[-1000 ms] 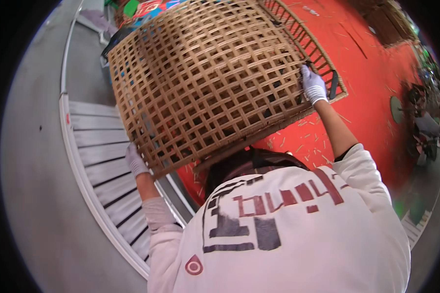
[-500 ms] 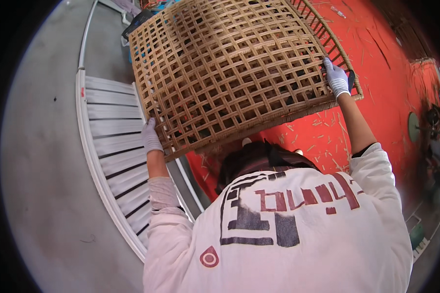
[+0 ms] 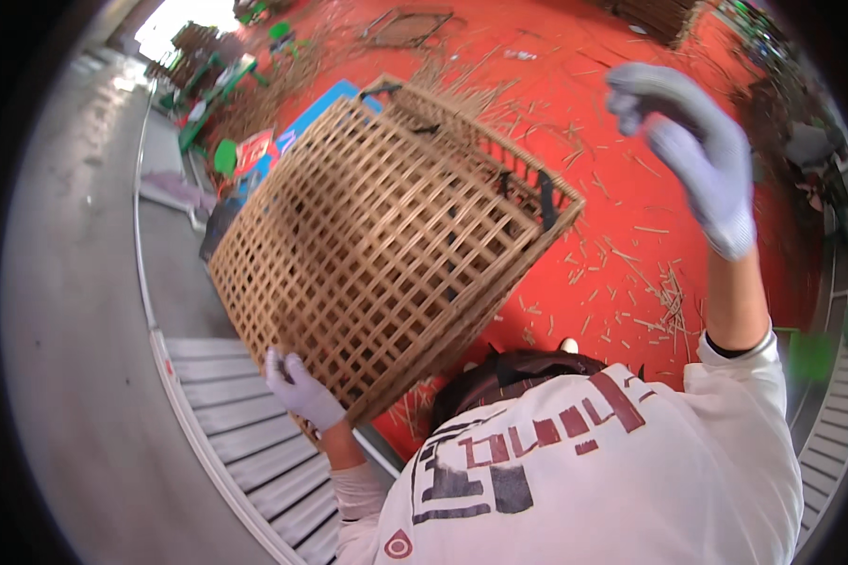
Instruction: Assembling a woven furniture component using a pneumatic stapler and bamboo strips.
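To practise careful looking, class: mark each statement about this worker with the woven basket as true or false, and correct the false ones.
1. The left hand in a white glove grips the lower edge of the square open-weave bamboo basket. True.
2. The right hand also grips the basket. False: it is raised in the air, apart from the basket, fingers open.
3. The floor beyond the basket is red and strewn with bamboo slivers. True.
4. The basket is solid-walled plastic. False: it is a lattice of bamboo strips with gaps.
5. The person wears a white top with printed marks. True.
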`<state>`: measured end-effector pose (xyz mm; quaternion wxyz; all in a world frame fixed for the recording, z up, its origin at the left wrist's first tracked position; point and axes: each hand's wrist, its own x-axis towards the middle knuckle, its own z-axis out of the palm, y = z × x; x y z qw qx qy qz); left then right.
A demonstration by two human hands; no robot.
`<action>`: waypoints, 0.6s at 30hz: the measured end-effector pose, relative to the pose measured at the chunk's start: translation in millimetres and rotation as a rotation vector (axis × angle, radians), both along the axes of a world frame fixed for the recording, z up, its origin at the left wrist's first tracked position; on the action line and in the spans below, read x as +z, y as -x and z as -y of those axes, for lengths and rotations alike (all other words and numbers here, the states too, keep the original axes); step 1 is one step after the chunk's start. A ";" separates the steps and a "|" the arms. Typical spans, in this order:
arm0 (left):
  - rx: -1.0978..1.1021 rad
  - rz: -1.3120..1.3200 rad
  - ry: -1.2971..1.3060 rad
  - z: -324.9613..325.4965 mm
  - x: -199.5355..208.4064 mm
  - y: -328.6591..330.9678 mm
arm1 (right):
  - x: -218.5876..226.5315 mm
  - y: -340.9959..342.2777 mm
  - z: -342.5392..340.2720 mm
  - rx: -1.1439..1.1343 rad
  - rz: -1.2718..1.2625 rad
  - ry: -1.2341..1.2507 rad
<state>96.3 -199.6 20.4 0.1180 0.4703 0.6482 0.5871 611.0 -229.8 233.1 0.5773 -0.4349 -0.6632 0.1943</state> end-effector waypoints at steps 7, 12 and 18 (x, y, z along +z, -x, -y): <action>-0.431 -0.243 -0.025 4.6 36.6 -229.5 | 67.1 -107.7 118.0 -0.212 0.517 -0.443; -0.616 -0.196 -0.047 13.9 38.9 -339.3 | 79.0 -194.2 171.6 -0.446 0.607 -0.481; -0.709 -0.264 -0.070 13.3 37.7 -417.4 | 89.5 -284.6 195.5 -0.658 0.643 -0.502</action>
